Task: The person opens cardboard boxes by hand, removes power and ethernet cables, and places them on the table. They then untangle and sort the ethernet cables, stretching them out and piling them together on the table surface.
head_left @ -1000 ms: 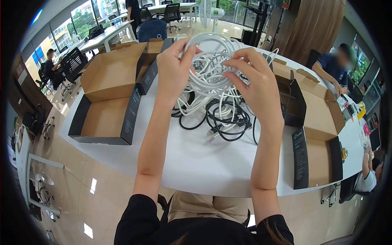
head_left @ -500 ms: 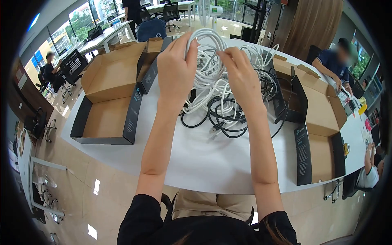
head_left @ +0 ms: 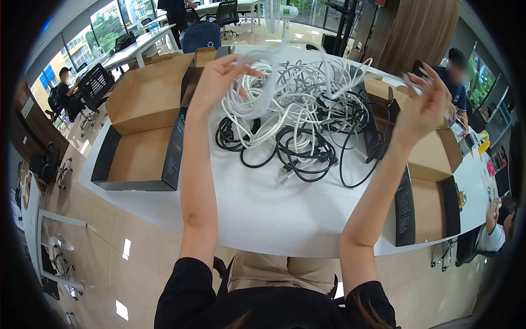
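My left hand (head_left: 222, 82) is closed on a blurred coil of light grey cable (head_left: 249, 101), held over the left part of the cable pile. Out to the right, above an open box, my right hand (head_left: 422, 101) is raised, smeared by motion. Its fingertips seem to touch something small and pale, too blurred to make out. Between the hands a tangle of white and grey cables (head_left: 296, 104) lies on the white table (head_left: 263, 219). Black cables (head_left: 309, 164) are looped along its near edge, with another black coil at its left.
An open cardboard box (head_left: 145, 156) stands at the left of the table, another box (head_left: 427, 203) at the right. A dark box (head_left: 378, 129) borders the pile. A person (head_left: 449, 82) sits at the far right, and a blue bag (head_left: 201, 36) is beyond the table.
My hands have moved apart, the right one far to the right and the left one slightly left and down. The coil has gone left with my left hand, and more of the pile shows.
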### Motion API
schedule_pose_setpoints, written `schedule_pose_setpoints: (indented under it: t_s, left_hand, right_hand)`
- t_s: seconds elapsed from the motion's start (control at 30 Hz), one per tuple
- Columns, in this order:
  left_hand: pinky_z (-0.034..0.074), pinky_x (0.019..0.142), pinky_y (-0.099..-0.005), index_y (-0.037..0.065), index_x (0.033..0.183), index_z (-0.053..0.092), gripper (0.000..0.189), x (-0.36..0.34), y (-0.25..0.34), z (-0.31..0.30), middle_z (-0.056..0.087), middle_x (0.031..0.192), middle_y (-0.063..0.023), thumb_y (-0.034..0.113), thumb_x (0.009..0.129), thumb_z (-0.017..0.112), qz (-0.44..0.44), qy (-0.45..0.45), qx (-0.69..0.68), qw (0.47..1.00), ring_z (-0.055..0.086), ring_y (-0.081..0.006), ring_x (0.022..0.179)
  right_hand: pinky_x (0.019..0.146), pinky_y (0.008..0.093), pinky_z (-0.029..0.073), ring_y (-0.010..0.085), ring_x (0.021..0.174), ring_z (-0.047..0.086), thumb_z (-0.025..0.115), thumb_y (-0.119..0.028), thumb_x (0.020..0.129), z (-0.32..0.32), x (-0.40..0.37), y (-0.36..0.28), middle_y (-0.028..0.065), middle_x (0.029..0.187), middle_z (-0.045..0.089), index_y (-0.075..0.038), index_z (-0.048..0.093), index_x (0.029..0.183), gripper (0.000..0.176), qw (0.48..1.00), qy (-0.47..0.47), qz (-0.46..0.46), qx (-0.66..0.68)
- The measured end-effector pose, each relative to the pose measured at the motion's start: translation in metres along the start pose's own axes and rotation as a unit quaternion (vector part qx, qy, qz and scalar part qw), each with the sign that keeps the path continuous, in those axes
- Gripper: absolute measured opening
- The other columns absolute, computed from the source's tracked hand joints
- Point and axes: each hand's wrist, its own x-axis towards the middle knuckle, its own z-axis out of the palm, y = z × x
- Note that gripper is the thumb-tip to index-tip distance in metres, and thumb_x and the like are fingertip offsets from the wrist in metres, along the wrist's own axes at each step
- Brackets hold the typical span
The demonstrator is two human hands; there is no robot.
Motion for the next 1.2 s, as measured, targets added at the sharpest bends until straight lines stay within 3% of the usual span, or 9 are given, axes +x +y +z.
schedule_pose_setpoints:
  t_s: [0.23,0.33,0.47,0.6,0.7,0.83,0.9,1.0,1.2]
  left_hand:
    - [0.053,0.063,-0.0202,0.002,0.125,0.051,0.034,0.010,-0.090,-0.074,0.061,0.117,-0.0134,0.020,0.098,0.041,-0.052,0.211,-0.206,0.954,0.065,-0.0185,0.094]
    - [0.055,0.082,-0.0318,0.003,0.126,0.045,0.034,0.013,-0.128,-0.094,0.056,0.125,-0.0141,0.021,0.101,0.030,-0.063,0.308,-0.443,0.839,0.060,-0.0271,0.107]
    - [0.053,0.078,-0.0409,0.010,0.103,0.041,0.022,0.011,-0.136,-0.090,0.058,0.124,-0.0052,0.024,0.101,0.024,-0.125,0.417,-0.409,0.802,0.060,-0.0291,0.103]
    - [0.050,0.071,-0.0361,0.010,0.104,0.045,0.024,0.000,-0.136,-0.091,0.069,0.100,-0.0022,0.023,0.099,0.026,-0.151,0.352,-0.049,0.923,0.065,-0.0228,0.076]
    - [0.050,0.058,-0.0310,0.008,0.091,0.044,0.027,-0.001,-0.141,-0.109,0.068,0.100,-0.0120,0.028,0.099,0.028,-0.220,0.189,0.436,0.852,0.065,-0.0180,0.069]
    - [0.045,0.053,-0.0276,0.003,0.094,0.052,0.030,0.000,-0.079,-0.071,0.069,0.075,-0.0112,0.026,0.098,0.033,-0.185,0.208,0.160,0.947,0.059,-0.0162,0.059]
    - [0.040,0.044,-0.0247,0.002,0.093,0.051,0.028,0.002,-0.033,-0.044,0.068,0.076,-0.0123,0.024,0.098,0.036,0.095,0.388,0.048,0.915,0.055,-0.0136,0.053]
    - [0.036,0.040,-0.0195,0.001,0.092,0.051,0.020,0.000,-0.013,-0.056,0.066,0.088,-0.0132,0.017,0.096,0.040,0.100,0.451,-0.221,0.859,0.049,-0.0089,0.049]
    - [0.040,0.046,-0.0166,-0.002,0.111,0.047,0.025,-0.007,-0.113,-0.141,0.061,0.106,-0.0134,0.000,0.086,0.043,0.135,0.054,-0.583,0.799,0.051,-0.0063,0.054]
  right_hand:
    - [0.064,0.0258,0.056,0.0135,0.065,0.059,0.044,0.002,0.094,-0.107,0.035,0.057,0.0114,0.095,0.057,0.004,0.061,0.104,0.020,0.972,0.203,0.115,-0.024]
    - [0.063,0.0255,0.055,0.0165,0.068,0.058,0.044,0.001,0.094,-0.150,0.035,0.082,0.0129,0.093,0.057,0.004,0.063,0.101,0.021,0.950,0.262,0.169,0.034]
    - [0.061,0.0295,0.057,0.0248,0.062,0.059,0.038,0.008,0.090,-0.187,0.037,0.132,0.0163,0.082,0.058,0.004,0.062,0.095,0.025,0.875,0.376,0.184,0.244]
    - [0.057,0.0368,0.061,0.0313,0.064,0.062,0.040,0.008,0.081,-0.211,0.044,0.141,0.0192,0.085,0.053,0.002,0.061,0.090,0.023,0.803,0.539,0.064,0.245]
    - [0.057,0.0364,0.061,0.0327,0.064,0.063,0.040,0.007,0.081,-0.218,0.053,0.129,0.0170,0.084,0.049,0.003,0.060,0.088,0.021,0.786,0.595,0.013,0.167]
    - [0.061,0.0374,0.062,0.0302,0.067,0.064,0.036,0.005,0.085,-0.209,0.057,0.126,0.0150,0.088,0.046,0.003,0.051,0.098,0.020,0.836,0.539,-0.077,0.064]
    - [0.065,0.0393,0.062,0.0286,0.070,0.064,0.034,0.001,0.089,-0.183,0.060,0.110,0.0159,0.093,0.045,0.000,0.046,0.104,0.019,0.842,0.521,-0.130,0.057]
    - [0.066,0.0423,0.061,0.0306,0.070,0.064,0.035,0.001,0.087,-0.188,0.069,0.097,0.0171,0.096,0.046,-0.001,0.045,0.104,0.020,0.844,0.497,-0.190,0.059]
    - [0.055,0.0536,0.057,0.0386,0.057,0.060,0.050,-0.010,0.071,-0.283,0.080,0.148,0.0166,0.080,0.047,-0.004,0.059,0.089,0.021,0.796,0.555,-0.057,0.235]
